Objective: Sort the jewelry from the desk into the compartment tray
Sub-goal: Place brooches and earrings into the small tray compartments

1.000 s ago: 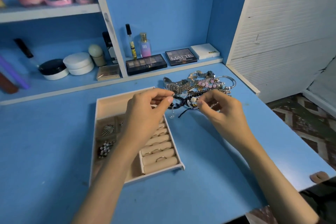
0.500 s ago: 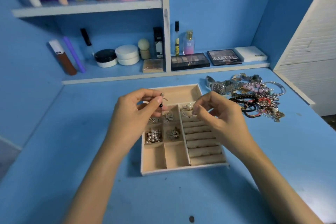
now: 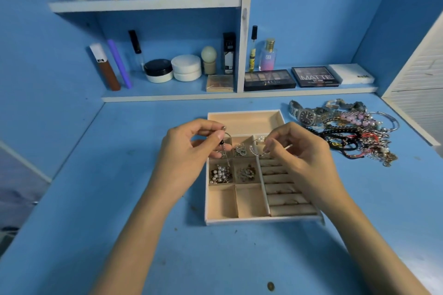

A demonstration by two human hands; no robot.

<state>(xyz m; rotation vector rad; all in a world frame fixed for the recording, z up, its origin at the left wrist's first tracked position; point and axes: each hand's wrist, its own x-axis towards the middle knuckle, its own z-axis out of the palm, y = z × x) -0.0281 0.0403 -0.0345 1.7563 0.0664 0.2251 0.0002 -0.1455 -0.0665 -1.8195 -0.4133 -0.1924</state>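
As both hover over tray (image 3: pixel 249 122), left fingers (image 3: pixel 217 137) pinch earring (image 3: pixel 222 143), right fingers (image 3: pixel 269 145) pinch hoop (image 3: pixel 253 149)

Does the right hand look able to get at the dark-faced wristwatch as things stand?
Probably yes, once freed: the wristwatch lies uncovered at the jewelry pile's left edge, just beyond the right hand, with nothing between. But that hand now pinches a hoop earring over the tray.
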